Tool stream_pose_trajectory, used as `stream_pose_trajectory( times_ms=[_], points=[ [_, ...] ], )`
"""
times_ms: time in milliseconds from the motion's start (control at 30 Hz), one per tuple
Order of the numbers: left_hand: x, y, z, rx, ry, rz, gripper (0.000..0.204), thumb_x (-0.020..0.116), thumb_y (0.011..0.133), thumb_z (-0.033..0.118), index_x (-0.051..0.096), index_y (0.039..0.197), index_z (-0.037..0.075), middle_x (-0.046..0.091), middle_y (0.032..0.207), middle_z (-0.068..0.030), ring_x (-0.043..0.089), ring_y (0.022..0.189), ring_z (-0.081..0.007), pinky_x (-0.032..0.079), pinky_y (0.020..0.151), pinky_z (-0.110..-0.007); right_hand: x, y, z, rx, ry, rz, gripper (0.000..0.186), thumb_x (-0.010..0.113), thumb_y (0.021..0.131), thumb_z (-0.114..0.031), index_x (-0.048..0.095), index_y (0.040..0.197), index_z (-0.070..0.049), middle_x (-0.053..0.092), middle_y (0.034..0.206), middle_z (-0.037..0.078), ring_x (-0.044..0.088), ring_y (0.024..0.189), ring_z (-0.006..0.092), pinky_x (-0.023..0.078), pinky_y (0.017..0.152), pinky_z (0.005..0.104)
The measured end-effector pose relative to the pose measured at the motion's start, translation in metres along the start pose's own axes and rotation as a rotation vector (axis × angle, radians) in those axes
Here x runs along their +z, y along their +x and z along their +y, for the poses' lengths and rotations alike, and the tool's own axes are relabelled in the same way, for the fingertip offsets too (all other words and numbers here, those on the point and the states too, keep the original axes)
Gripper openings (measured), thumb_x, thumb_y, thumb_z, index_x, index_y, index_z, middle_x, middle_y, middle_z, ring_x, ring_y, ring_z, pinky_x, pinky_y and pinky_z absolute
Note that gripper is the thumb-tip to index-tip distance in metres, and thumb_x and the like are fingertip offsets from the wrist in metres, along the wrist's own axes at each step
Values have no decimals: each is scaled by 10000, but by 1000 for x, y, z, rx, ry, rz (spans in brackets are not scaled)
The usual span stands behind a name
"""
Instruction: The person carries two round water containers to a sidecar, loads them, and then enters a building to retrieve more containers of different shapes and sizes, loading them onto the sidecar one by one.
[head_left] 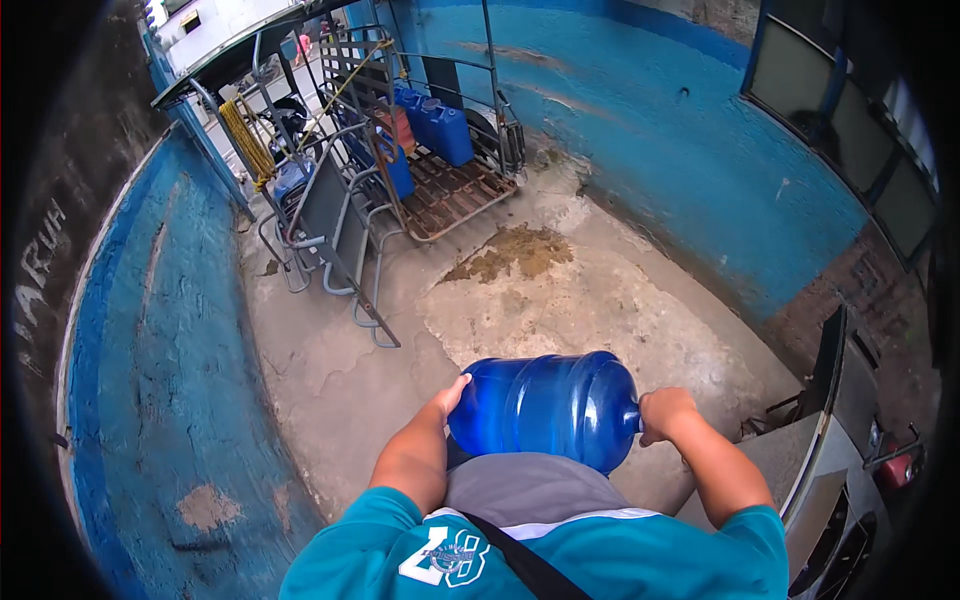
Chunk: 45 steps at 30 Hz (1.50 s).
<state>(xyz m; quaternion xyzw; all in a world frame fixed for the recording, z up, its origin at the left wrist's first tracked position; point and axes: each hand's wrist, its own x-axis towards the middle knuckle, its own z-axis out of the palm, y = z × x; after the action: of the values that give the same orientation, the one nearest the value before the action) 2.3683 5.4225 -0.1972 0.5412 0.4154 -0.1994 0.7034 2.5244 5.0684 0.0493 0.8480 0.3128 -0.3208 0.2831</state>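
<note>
A large round blue water jug [545, 405] lies sideways in front of my body, its neck pointing right. My left hand [452, 396] presses against the flat bottom end, with the thumb showing at the top edge and the other fingers hidden behind the jug. Around the neck, my right hand [664, 412] is closed in a grip. Both arms are bent and hold the jug level at waist height above the concrete floor [600, 310].
Ahead stands a metal cart [450, 190] with a slatted rusty bed carrying blue square containers [445, 130]. A coiled yellow rope [245, 145] hangs on its frame. Blue walls [690, 130] bound both sides. A wet brown patch [515, 252] marks the floor. Metal panels [790, 460] stand at right.
</note>
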Motion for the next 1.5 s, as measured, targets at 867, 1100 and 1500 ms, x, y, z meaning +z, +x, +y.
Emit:
stream_pose_trajectory(
  times_ms=[867,1100,1500],
  points=[
    [-216,494,658,-36,72,110,810,490,850,713,606,1304,53,558,1368,-175,501,1291,-309,321,1111,-423,-540,634,139,-58,44,-29,453,764,688,-253,658,1089,-70,715,1046,133,695,980,278,562,834,375],
    [-249,655,716,-171,77,208,828,521,829,697,623,1255,-6,625,1257,-206,613,1154,-309,425,1037,-389,-628,797,197,-151,14,-116,488,753,698,-277,628,1109,-45,714,1028,137,697,972,281,560,838,366],
    [-271,854,702,-481,54,86,867,567,776,710,618,1266,-4,586,1304,-241,555,1230,-349,386,1053,-411,-684,984,172,-64,-33,-494,510,705,745,-299,577,1162,-35,683,1098,143,675,1034,280,544,881,375]
  ],
)
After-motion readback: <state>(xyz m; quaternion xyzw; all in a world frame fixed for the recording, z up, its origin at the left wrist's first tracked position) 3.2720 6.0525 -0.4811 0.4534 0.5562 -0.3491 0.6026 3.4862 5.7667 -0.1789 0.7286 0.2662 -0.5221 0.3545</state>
